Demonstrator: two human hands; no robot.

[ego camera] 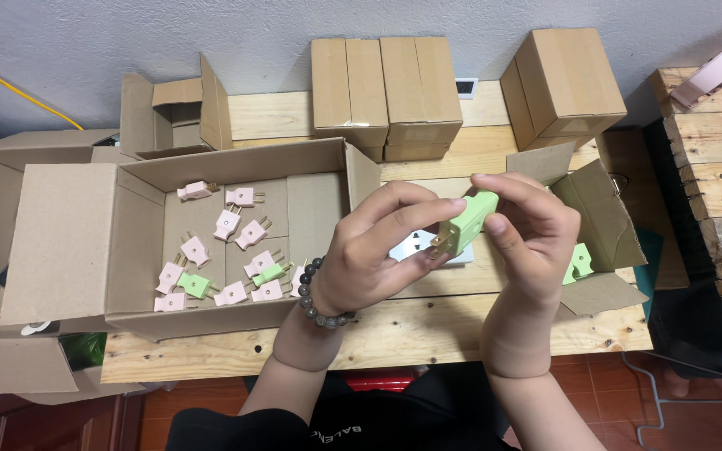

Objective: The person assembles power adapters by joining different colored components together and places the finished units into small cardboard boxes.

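- Head view: your left hand point(369, 259) and right hand point(528, 238) meet above the near middle of the wooden surface point(428, 334), both on one green plug point(466, 220).
- Fingers: the left thumb and forefinger are clamped on the plug's prong end; the right fingers point(516, 188) are clamped round its far body. Neither hand is free.
- Position: the plug is held clear of the surface, brass prongs pointing down and left, directly over the white socket block point(407, 248) lying on the surface.
- Advice: keep your fingertips on the plastic shell and off the prongs, so the blades stay unbent and in sight. Judged from this grip, the left thumb sits very close to them.
- Advice: hold the plug square to the socket block below; at present it is tilted.
- Left of you, the open cardboard box point(139, 242) holds many pink plugs point(227, 224) and two green ones, lying loose.
- Right of you, a smaller open box point(607, 221) shows another green plug point(578, 263).
- Far side: closed cartons point(386, 88) stand against the wall, well apart from your hands.
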